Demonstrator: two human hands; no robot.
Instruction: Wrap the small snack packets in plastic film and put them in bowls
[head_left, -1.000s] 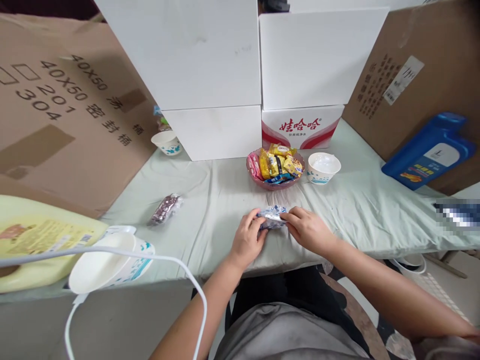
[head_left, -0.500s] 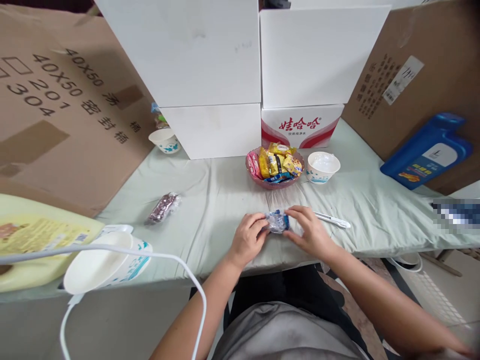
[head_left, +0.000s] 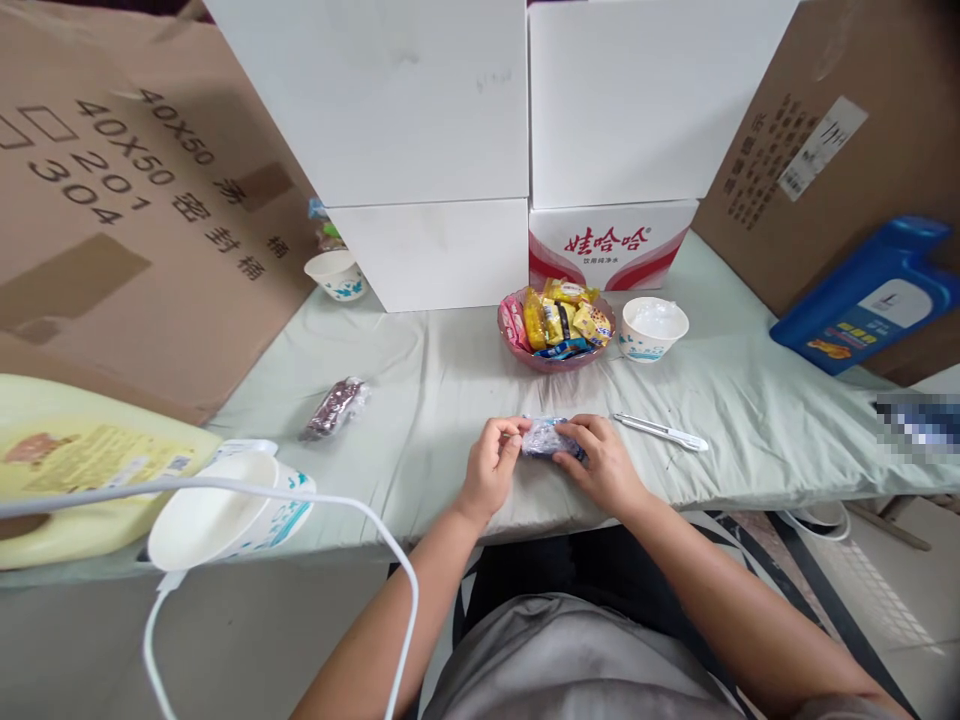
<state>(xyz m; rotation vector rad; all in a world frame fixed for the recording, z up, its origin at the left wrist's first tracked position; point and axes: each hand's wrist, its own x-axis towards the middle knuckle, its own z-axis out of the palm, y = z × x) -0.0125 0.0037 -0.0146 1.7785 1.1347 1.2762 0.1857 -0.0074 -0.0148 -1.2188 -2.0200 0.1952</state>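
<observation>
Clear, crinkled plastic with blue and white patches, wrapped around a small packet (head_left: 546, 440), just in front of the pink glass bowl (head_left: 551, 366). Held low at the near part of the cloth-covered surface (head_left: 435, 400), with contact beneath hard to tell. Pinched at its left end by the left hand (head_left: 489, 468), with thumb and forefinger drawn narrow on the wrap. Clasped at its right end by the right hand (head_left: 606, 468), with fingers bent over the top.

In front of the bowl and somewhat to its right, near the right hand: slim white pen-like tool (head_left: 660, 432), lying slantwise. Heaped inside the bowl: wrapped snacks (head_left: 562, 325) in yellow, pink and blue. Just right of the bowl: white paper cup (head_left: 649, 346) with clear plastic inside.

Well left of the bowl and a little nearer: dark brown snack (head_left: 334, 410) in clear wrap. Behind the bowl: stacked white boxes (head_left: 375, 100) and a red-and-white printed box (head_left: 600, 250).

Far left of the bowl, at the near edge: patterned cup (head_left: 277, 515) beside a pale yellow bottle (head_left: 90, 470), both crossed by a white cable (head_left: 367, 510). Far right of the bowl: blue bottle (head_left: 862, 300) before a brown carton (head_left: 787, 150).
</observation>
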